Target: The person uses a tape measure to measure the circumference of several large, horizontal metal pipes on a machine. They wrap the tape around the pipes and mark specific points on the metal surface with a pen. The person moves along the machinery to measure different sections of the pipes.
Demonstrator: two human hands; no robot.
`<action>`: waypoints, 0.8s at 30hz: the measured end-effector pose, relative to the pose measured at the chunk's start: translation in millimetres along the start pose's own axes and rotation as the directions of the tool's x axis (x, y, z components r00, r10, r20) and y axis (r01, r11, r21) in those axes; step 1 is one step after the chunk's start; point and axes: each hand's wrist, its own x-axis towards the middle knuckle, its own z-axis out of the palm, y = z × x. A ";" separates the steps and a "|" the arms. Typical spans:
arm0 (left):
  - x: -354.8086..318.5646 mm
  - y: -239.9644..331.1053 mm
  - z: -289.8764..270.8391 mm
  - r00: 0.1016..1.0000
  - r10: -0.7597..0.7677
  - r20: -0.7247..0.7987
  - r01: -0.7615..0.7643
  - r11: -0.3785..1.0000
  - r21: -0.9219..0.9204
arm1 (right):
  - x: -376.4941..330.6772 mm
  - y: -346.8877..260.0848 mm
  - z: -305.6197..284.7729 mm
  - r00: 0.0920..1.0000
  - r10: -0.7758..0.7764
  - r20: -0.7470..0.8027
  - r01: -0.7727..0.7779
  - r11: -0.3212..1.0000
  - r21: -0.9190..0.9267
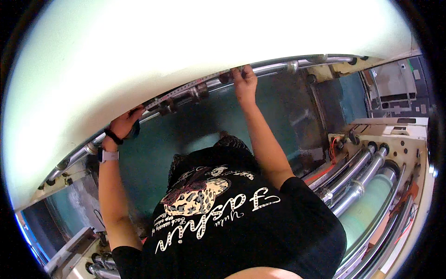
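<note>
Both my arms reach forward to a long metal shaft point(267, 68) under a large white machine cover. A thin, light strip with fine marks, which looks like a measuring tape point(186, 86), runs along the shaft between my hands. My left hand point(124, 124) is closed at the strip's left end, its fingertips partly hidden; a small dark thing shows beside the palm. At the other end my right hand point(245, 83) pinches with bent fingers, close under the cover's edge. Dark collars point(200, 92) sit on the shaft between the two hands.
The white cover point(139, 42) fills the far side. Behind me on the right stands a machine frame point(409, 144) with shiny rollers point(357, 190), a pale green roller point(371, 211) and a red cable point(320, 174). More rollers point(104, 269) lie at the lower left. A greenish floor point(278, 111) shows below.
</note>
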 end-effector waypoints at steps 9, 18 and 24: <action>18.3 -10.0 -5.6 0.981 0.161 -0.112 -0.112 0.929 0.352 | -8.9 -9.2 9.7 0.998 0.057 -0.014 -0.052 0.975 0.216; 17.0 12.8 -8.4 0.964 0.212 -0.158 -0.157 0.941 0.299 | -10.0 -14.6 8.2 0.992 0.124 0.008 -0.123 0.970 0.210; 21.0 3.6 -4.1 0.939 0.280 -0.202 -0.204 0.922 0.330 | -7.2 -11.0 6.3 0.991 0.136 0.006 -0.134 0.963 0.233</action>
